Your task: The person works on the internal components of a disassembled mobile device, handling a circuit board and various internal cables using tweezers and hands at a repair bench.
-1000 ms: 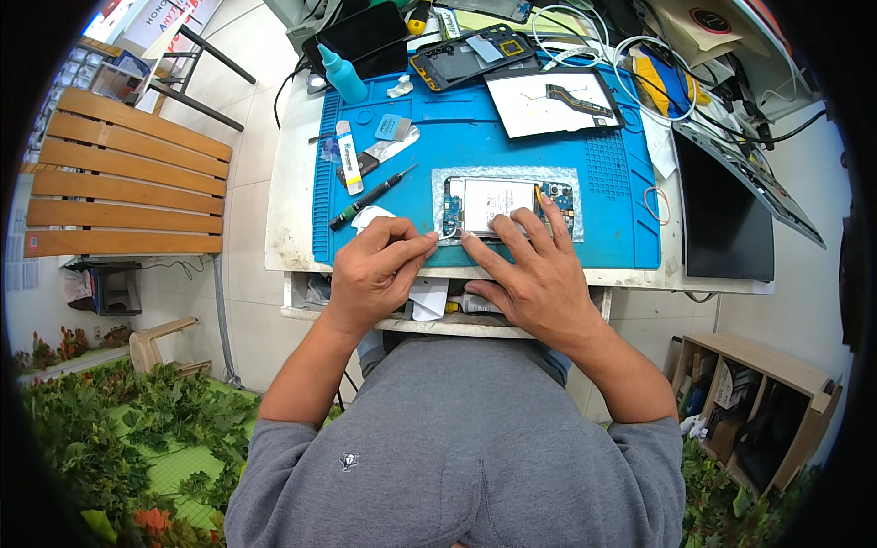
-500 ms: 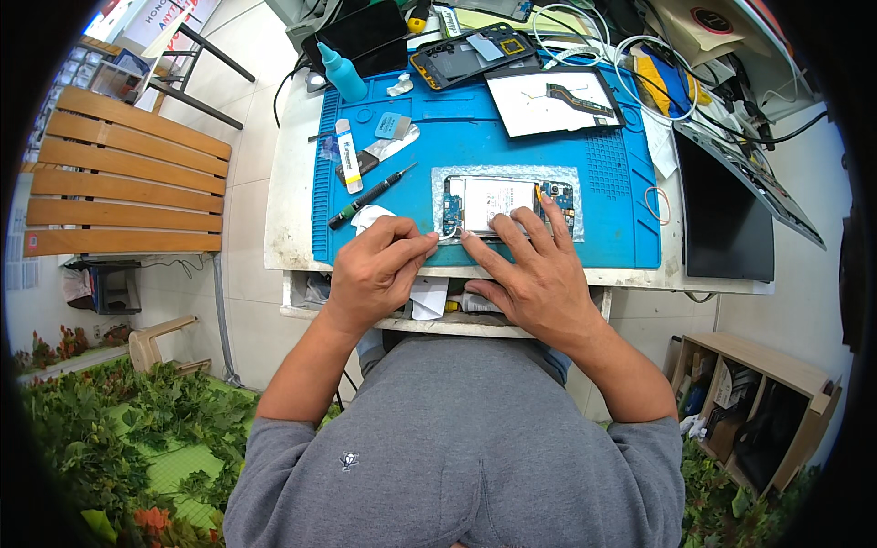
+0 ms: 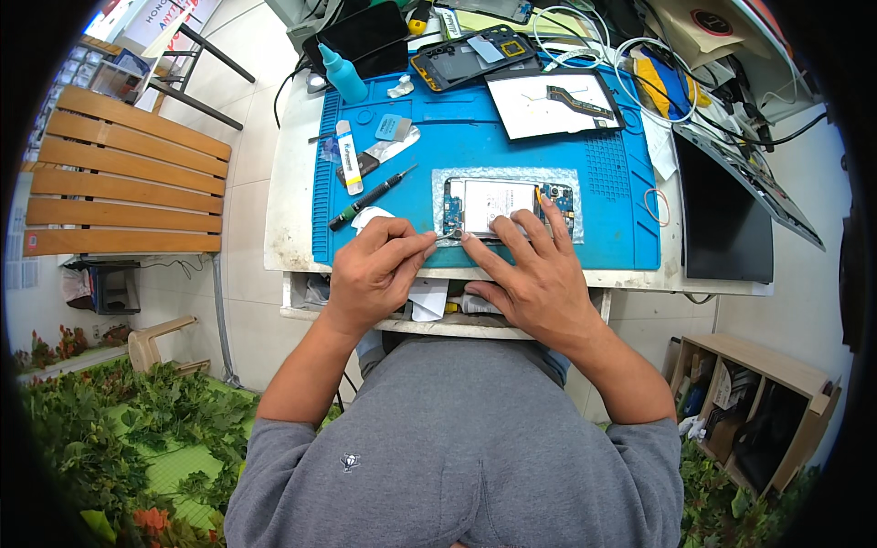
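Observation:
An opened phone, with its white battery and blue circuit boards bare, lies on a sheet of bubble wrap. My left hand is closed in a pinch at the phone's lower left corner. Something small and thin shows just past its fingertips, too small to name. Across the phone's right part my right hand is spread, fingertips resting on the battery and the near edge. Its index fingertip sits close to the left hand's pinch. Left of the phone lie a screwdriver and a white tube-like pack.
A blue work mat covers much of the desk. Toward the back stand a light-blue bottle, a phone frame and a white panel with a flex cable. Tangled cables and a dark screen are at right. An open drawer juts out below.
Both hands hold nearly the same place. At the phone's lower left corner, the small thing by the left fingertips has shifted slightly.

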The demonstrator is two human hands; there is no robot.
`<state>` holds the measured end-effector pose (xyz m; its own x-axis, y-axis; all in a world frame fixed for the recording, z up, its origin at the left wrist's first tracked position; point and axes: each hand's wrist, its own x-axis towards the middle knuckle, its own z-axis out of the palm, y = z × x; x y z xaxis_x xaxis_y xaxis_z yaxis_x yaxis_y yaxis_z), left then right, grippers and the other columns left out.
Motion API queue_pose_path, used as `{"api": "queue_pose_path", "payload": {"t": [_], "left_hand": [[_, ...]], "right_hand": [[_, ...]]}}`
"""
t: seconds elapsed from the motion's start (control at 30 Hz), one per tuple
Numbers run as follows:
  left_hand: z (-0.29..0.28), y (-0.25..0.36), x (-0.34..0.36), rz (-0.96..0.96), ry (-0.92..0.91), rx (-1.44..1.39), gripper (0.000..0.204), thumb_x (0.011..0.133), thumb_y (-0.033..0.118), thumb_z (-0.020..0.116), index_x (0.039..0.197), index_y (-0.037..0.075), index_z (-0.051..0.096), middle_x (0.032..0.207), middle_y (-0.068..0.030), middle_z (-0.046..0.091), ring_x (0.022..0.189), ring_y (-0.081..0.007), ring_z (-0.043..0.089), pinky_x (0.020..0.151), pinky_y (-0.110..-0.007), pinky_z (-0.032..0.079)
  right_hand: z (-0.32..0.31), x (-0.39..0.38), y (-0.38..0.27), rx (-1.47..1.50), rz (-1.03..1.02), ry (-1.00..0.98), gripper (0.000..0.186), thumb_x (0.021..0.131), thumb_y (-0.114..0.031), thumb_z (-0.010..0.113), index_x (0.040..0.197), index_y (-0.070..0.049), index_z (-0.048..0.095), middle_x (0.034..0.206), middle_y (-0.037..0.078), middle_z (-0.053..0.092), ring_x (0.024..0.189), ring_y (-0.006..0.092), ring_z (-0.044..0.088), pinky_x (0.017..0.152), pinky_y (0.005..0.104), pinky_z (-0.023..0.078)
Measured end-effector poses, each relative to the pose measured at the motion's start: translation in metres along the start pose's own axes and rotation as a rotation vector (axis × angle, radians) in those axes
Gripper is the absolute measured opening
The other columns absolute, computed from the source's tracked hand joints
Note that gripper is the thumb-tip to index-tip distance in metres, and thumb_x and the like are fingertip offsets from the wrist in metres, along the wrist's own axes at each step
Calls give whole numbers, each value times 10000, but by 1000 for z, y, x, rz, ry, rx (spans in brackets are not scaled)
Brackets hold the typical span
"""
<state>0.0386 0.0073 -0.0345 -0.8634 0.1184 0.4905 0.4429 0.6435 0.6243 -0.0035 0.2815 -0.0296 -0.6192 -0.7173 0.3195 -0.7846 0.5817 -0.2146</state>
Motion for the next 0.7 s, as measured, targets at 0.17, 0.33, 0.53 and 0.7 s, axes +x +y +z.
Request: {"api": "queue_pose_path", "payload": {"t": [0.17,0.33,0.53,0.7], "left_hand": [[4,-1,1,16,1,22,270,896,-71,924,1141,38,898,1017,-106,772,844,-202,745,658,-329,568],[4,-1,0,10,-9,16,283,891,-68,923,1145,54,902,1018,-103,774,847,-206,749,662,-333,572],[4,-1,1,26,-22,32,247,919,1,913,1152,80,900,1021,-76,776,836,-216,757,679,-351,597],[5,-1,0,50,3,53,241,918,-7,913,1144,76,898,1030,-76,768,830,-218,751,677,-358,592]], "right_hand": [[0,1,-1,4,3,-1,631,979,-469,874,1527,-192,728,1429,100,638,1451,339,558,1380,674,321],[1,0,0,4,2,7,629,978,-471,875,1523,-192,730,1429,100,637,1451,342,559,1383,675,316],[2,-1,-1,0,7,2,631,981,-480,872,1527,-195,730,1431,99,636,1456,339,557,1390,674,310],[2,0,-1,5,8,5,629,982,-484,872,1525,-196,734,1434,97,636,1459,336,556,1393,673,308]]}}
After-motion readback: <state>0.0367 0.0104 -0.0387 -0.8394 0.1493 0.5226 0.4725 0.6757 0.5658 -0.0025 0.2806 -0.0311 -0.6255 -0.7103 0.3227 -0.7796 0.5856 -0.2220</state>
